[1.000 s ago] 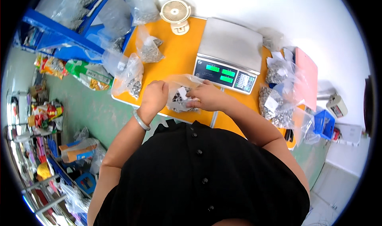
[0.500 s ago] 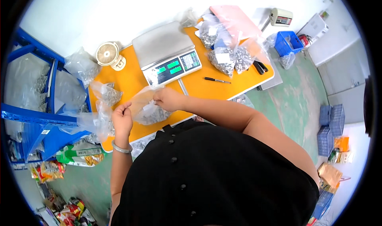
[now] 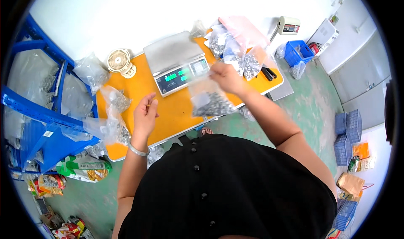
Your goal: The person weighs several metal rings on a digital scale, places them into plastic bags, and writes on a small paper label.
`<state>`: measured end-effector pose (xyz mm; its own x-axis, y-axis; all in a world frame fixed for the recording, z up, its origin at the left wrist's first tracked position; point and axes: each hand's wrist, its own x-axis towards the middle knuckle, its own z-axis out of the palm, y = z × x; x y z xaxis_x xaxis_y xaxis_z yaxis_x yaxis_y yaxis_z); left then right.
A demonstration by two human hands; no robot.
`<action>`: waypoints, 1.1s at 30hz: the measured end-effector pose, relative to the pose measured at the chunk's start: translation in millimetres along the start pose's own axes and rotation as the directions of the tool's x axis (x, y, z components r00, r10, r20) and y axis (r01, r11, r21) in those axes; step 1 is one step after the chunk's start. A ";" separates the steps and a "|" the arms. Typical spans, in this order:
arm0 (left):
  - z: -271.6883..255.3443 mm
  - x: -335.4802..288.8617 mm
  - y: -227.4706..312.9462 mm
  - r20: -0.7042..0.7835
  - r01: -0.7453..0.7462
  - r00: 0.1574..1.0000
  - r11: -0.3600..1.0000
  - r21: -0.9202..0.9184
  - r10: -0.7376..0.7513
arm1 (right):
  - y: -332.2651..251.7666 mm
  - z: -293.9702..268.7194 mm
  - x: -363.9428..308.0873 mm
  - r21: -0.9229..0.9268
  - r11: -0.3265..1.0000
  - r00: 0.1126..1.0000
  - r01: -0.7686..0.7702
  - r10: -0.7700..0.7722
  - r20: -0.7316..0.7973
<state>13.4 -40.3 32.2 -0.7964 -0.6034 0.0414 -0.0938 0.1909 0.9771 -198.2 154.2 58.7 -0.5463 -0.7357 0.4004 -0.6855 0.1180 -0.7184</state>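
My right hand pinches the top of a clear plastic bag, which hangs over the front edge of the orange table. Small grey metal parts fill the bag's bottom, along with a whitish patch like paper; motion blurs it slightly. To the left, my left hand is raised above the table with its thumb and fingers apart and nothing visible in them. Behind the held bag stands a weighing scale with a bare metal plate and lit green displays. Part of its keypad is covered by the bag's top.
Bags of metal parts crowd the table's far right beside a pink folder and a black stapler. At the left are a small fan, more bags and a blue rack. A blue basket sits at right.
My right hand has lifted the bag and carried it to the right, away from my left hand. My left hand has let go of it and its fingers have parted.
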 end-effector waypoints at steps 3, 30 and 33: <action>-18.7 -18.6 -27.3 0.025 0.109 0.993 0.990 0.085 -0.112 | 12.1 -48.7 12.2 -0.068 0.994 0.993 -0.086 0.080 -0.092; -33.0 -49.4 -101.3 -0.402 0.488 0.867 0.665 0.566 -0.294 | 218.1 -128.5 82.6 -0.516 0.837 0.938 -0.183 -0.008 -0.347; -54.5 -58.6 -102.4 -0.645 0.570 0.747 0.657 0.493 -0.165 | 203.7 -128.8 86.3 -0.636 0.740 0.922 -0.222 -0.052 -0.382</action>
<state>102.3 -66.7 -58.9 -0.1940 -0.9810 0.0046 -0.8103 0.1629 0.5629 -446.9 200.7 20.2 -0.6521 -0.4298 0.6246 -0.6918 0.6742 -0.2585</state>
